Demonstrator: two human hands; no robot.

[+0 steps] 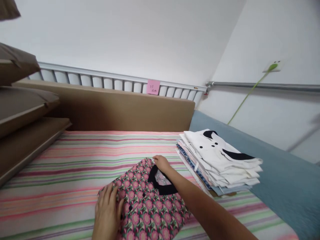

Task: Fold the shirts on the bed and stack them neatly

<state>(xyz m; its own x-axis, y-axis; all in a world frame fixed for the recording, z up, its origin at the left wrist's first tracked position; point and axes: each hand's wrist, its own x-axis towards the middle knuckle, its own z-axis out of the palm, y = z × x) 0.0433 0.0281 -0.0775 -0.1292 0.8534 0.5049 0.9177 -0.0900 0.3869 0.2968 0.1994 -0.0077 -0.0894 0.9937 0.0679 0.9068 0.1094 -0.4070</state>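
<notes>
A pink floral shirt (147, 206) with a black collar and dark buttons lies folded on the striped bedsheet (82, 160). At its left edge my left hand (107, 208) rests with fingers stretched over the fabric and the thumb apart. My right hand (162, 163) reaches across to the far corner beside the collar, its fingers closed on the cloth there. My right forearm covers part of the shirt's right side. To the right stands a stack of folded clothes (215, 166), topped by a white garment with black trim and dark buttons.
Several brown cardboard boxes or panels (25, 140) are piled at the left. A brown board (125, 111) stands behind the sheet, before a white radiator (100, 81) bearing a pink note (153, 87). A green cord (250, 91) runs down the right wall to a blue surface (280, 173).
</notes>
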